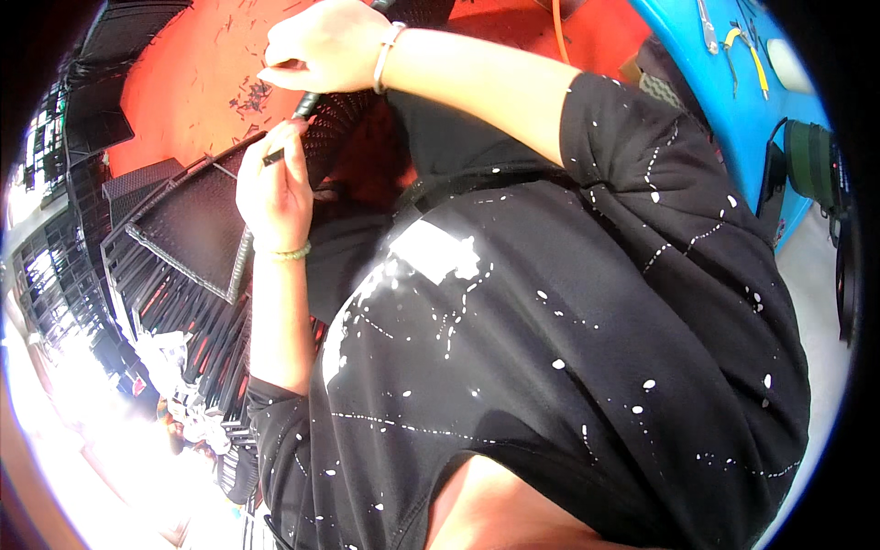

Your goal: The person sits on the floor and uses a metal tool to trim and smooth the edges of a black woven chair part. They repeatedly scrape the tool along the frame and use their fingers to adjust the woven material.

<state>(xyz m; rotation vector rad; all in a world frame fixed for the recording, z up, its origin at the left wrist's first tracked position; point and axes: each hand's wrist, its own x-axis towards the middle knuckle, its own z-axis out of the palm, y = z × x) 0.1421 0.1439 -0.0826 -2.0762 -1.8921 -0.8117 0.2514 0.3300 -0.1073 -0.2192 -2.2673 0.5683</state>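
Note:
My left hand (275,188), with a beaded bracelet on its wrist, is closed, and the end of a short black strip (273,158) shows between its fingers. By its fingertips runs a dark glossy rod (309,104), which passes beneath my right hand (328,48). The right hand wears a pale bangle and is bent over the rod with its fingers drawn together; what they hold is hidden. Under both hands lies a black woven wicker piece (341,124), its lower part lost in shadow.
Black scraps (252,96) litter the red floor (174,101). Stacked black wicker frames (188,229) stand at the left. At the right is a blue table (683,27) with yellow-handled pliers (757,64), a white roll (790,66) and a dark green spool-like object (810,165). An orange cable (558,27) crosses the floor.

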